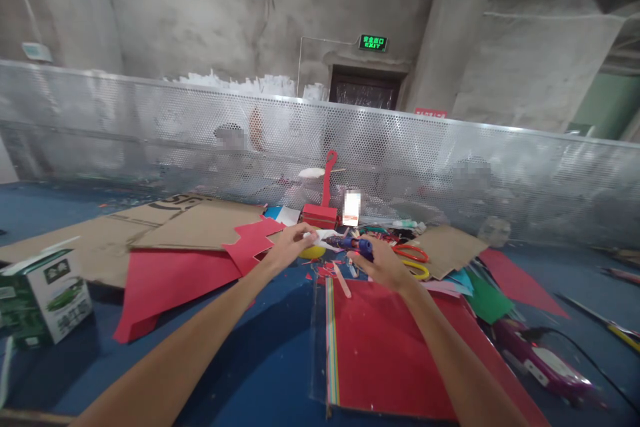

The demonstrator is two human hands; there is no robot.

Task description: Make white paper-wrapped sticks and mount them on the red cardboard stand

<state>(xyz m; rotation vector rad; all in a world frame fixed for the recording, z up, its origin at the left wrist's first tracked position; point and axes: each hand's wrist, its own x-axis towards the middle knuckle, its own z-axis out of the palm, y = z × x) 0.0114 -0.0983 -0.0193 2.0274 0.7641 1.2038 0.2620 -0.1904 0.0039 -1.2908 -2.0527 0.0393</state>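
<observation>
My left hand (291, 243) is closed, its fingertips pinching a crumpled white tissue-like piece (324, 236). My right hand (384, 260) is wrapped round a blue glue gun (363, 247). The gun's nozzle points left and meets the white piece; whether it presses on it cannot be made out. Under the left fingers a yellow round thing (313, 252) partly shows. Just behind the hands stands a red box (320, 215) with an upright red strip (327, 180) that ends in a loop. Red paper scraps (327, 269) and a pale pink stick (343, 280) lie below the hands.
Red sheets (390, 347) lie in front of my right arm. Cardboard (185, 223) and red cut paper (180, 287) spread leftward, near a green-white carton (60, 300). Scissors with orange handles (411, 253), a lit phone (351, 208) and a purple device (545, 363) sit rightward. A perforated metal screen (165, 140) borders the back.
</observation>
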